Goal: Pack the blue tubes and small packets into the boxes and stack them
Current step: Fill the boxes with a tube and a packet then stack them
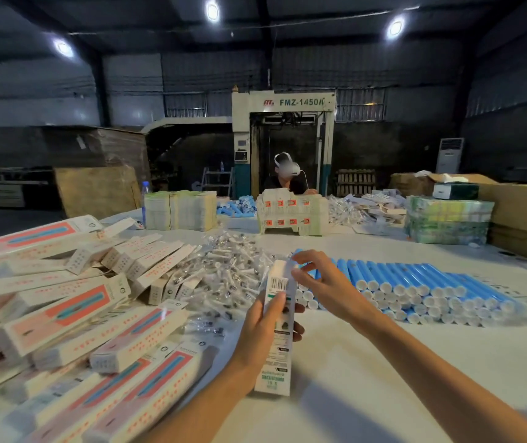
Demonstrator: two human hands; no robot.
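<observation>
My left hand [263,327] grips a long white box [277,340] upright near the table's middle front, barcode side facing me. My right hand [319,282] is at the box's top end, fingers curled on its flap. Just behind lies a wide row of blue tubes [415,289] with white caps, stacked in layers. A heap of small clear packets [227,273] sits left of the hands. Packed white and pink boxes [73,314] are piled at the left.
The white table [383,378] stretches ahead. At its far side sit another person [286,177], stacks of flat cartons [180,209], more blue tubes [236,206], green bundles [449,219] and brown cardboard boxes [524,215]. A large machine stands behind.
</observation>
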